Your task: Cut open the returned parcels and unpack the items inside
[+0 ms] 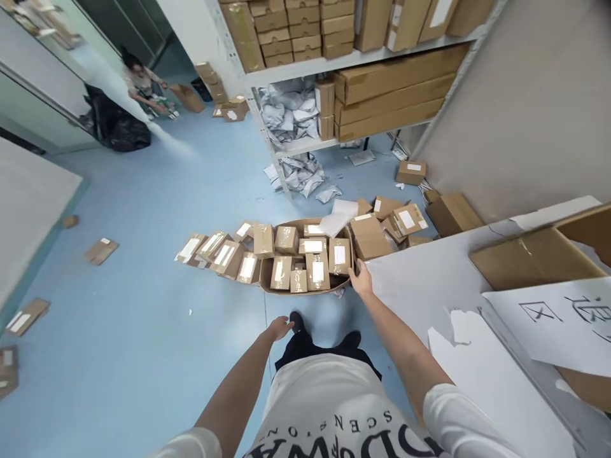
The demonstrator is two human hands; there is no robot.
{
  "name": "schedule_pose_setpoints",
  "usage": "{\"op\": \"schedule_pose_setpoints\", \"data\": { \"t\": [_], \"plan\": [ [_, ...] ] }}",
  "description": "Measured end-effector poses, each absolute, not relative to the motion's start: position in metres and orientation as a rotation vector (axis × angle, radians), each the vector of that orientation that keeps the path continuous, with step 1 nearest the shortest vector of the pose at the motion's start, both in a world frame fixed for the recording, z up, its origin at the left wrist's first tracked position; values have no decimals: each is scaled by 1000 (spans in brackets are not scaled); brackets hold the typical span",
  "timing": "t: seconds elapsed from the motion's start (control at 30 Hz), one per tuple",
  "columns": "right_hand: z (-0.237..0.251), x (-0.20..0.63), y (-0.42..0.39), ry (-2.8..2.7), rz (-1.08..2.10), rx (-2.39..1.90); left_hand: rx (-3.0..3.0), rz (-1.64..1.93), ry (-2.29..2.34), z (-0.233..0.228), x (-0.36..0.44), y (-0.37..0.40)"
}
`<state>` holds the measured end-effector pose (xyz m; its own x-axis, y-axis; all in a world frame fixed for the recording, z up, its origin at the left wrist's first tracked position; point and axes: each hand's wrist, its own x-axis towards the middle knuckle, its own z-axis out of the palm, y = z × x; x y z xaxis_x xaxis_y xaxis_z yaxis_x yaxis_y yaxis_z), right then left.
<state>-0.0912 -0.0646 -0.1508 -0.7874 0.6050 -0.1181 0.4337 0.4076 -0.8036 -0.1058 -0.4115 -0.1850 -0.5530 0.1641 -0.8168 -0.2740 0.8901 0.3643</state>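
A large open carton (267, 284) stands on the floor in front of me, filled with several small labelled cardboard boxes such as this one (317, 272). My right hand (361, 280) grips the carton's rim at its near right corner; part of the fingers is hidden. My left hand (280, 328) hangs in the air below the carton, near my shoe, its fingers loosely apart and holding nothing. Small parcels (226, 257) lie in a row against the carton's left side. A pale sheet or envelope (338, 217) rests across its far right edge.
More boxes (370, 236) are piled right of the carton. A metal shelf (363, 58) with cartons and grey mailing bags (286, 114) stands behind. A grey-white table (405, 280) borders my right. Loose parcels (101, 251) lie at left. Another person (143, 83) crouches far left beside a black bag (114, 121).
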Motion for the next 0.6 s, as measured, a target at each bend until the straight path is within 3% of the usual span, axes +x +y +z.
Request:
{"op": "schedule_pose_setpoints", "data": {
  "t": [0.37, 0.6],
  "plan": [
    [-156, -237, -182, -2473, 1640, -915, -266, 867, 2344, -172, -268, -531],
    [-165, -320, -231, -2365, 1912, -839, -394, 1173, 2421, -161, -366, -552]
  ]
}}
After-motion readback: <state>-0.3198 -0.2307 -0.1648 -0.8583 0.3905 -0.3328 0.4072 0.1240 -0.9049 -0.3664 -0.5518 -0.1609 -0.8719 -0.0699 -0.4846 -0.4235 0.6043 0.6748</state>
